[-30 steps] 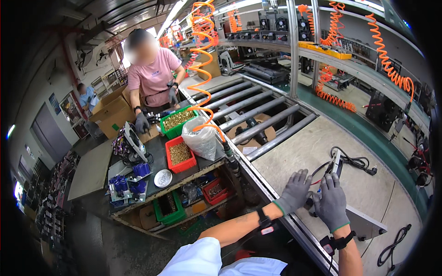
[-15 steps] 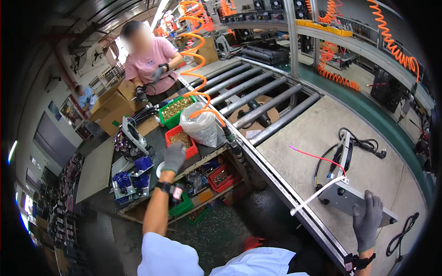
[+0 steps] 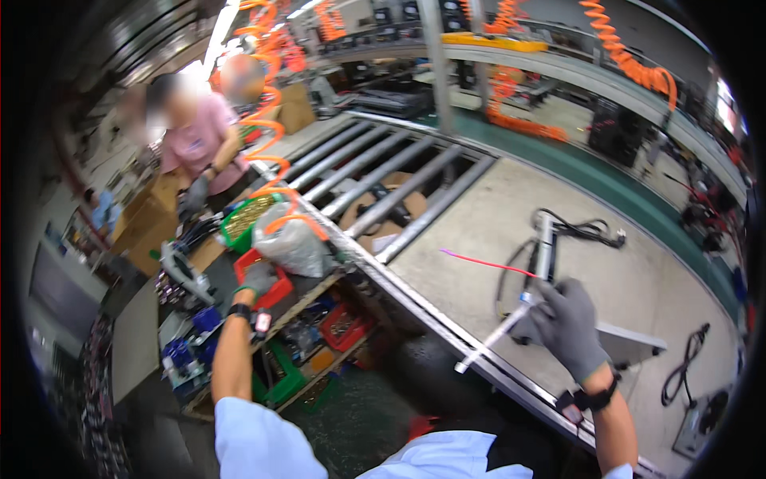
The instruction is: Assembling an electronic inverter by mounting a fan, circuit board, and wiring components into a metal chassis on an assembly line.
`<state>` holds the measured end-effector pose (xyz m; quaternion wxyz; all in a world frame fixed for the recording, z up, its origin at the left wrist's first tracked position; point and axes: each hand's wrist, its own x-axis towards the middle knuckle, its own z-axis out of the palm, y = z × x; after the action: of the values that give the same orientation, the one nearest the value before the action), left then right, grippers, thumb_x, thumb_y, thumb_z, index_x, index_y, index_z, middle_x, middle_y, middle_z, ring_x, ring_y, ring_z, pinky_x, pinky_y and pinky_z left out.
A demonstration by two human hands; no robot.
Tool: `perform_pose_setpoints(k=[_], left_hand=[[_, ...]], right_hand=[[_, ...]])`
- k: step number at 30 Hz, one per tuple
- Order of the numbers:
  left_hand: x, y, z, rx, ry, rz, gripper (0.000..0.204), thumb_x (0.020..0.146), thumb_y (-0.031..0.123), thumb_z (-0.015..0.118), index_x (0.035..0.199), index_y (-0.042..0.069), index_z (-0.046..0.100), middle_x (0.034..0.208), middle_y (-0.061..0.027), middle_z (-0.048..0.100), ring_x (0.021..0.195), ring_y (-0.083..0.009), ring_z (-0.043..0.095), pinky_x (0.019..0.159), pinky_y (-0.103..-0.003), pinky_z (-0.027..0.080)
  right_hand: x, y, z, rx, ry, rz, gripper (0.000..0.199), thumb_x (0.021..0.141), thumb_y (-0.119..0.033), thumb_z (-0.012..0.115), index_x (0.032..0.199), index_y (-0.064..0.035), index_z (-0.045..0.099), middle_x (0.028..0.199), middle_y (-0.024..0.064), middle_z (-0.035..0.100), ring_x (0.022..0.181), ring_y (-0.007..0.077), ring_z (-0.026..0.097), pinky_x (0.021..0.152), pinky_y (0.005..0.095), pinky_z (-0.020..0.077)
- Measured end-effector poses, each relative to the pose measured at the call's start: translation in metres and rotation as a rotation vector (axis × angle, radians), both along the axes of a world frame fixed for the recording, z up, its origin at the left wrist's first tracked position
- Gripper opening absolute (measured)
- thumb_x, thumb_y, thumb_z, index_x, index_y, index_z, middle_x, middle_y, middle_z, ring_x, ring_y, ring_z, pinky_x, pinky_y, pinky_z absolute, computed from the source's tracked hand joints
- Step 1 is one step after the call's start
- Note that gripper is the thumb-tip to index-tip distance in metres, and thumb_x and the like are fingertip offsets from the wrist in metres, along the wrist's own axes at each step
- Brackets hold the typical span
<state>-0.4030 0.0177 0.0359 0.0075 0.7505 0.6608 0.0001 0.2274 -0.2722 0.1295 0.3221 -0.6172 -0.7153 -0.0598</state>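
My left hand [image 3: 257,279], in a grey glove, reaches into a red bin [image 3: 275,297] of small metal parts. Its fingers are blurred and partly hidden there. Over the corner of a grey metal panel [image 3: 630,338] is my gloved right hand [image 3: 571,329], its fingers bent and closed together. What they grip, if anything, is hidden behind the glove. From beside those fingers come a red wire [image 3: 491,262] and a white strip or sleeve [image 3: 487,346] that runs out past the table edge. A black power cord [image 3: 589,230] lies behind the panel's upright part [image 3: 546,246].
Left of the rollers [image 3: 375,180] stand a green bin [image 3: 247,219] of brass-coloured parts and a clear plastic bag [image 3: 293,243]. An orange coiled hose [image 3: 275,164] hangs above them. Another person [image 3: 199,144] works at the far left. A second cord [image 3: 686,367] lies at right.
My right hand has moved left along the panel to its corner, and its fingers have closed from spread. My left hand has stayed at the red bin, reaching farther in. The view has swung right.
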Motion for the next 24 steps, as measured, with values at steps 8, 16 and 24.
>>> perform_pose_setpoints(k=[8,16,24], left_hand=[[-0.005,-0.007,-0.012,0.271,-0.069,-0.076,0.018,0.080,0.018,0.066,0.089,0.005,0.076,0.095,-0.0202,0.072,0.091,-0.0389,0.069,0.085,-0.046,0.054],[0.001,-0.016,-0.015,0.325,-0.219,0.112,0.021,0.081,0.016,0.068,0.096,0.005,0.076,0.097,-0.0223,0.071,0.094,-0.0389,0.068,0.087,-0.047,0.052],[0.001,-0.023,-0.016,0.338,-0.075,0.179,0.024,0.083,0.021,0.061,0.094,0.005,0.075,0.097,-0.0226,0.071,0.095,-0.0408,0.068,0.087,-0.050,0.052]], right_hand=[[0.009,0.051,0.017,-0.136,-0.027,0.061,0.017,0.087,-0.022,0.068,0.082,-0.0058,0.067,0.087,0.0124,0.062,0.081,0.0335,0.065,0.070,0.0459,0.0526],[0.034,0.094,-0.003,-0.296,0.377,-0.169,0.020,0.085,-0.025,0.068,0.094,-0.0065,0.072,0.086,0.0190,0.070,0.082,0.0356,0.069,0.074,0.0442,0.0536],[0.023,0.084,0.013,-0.404,0.170,-0.083,0.021,0.085,-0.022,0.067,0.099,-0.0076,0.073,0.088,0.0173,0.070,0.083,0.0351,0.069,0.074,0.0432,0.0546]])
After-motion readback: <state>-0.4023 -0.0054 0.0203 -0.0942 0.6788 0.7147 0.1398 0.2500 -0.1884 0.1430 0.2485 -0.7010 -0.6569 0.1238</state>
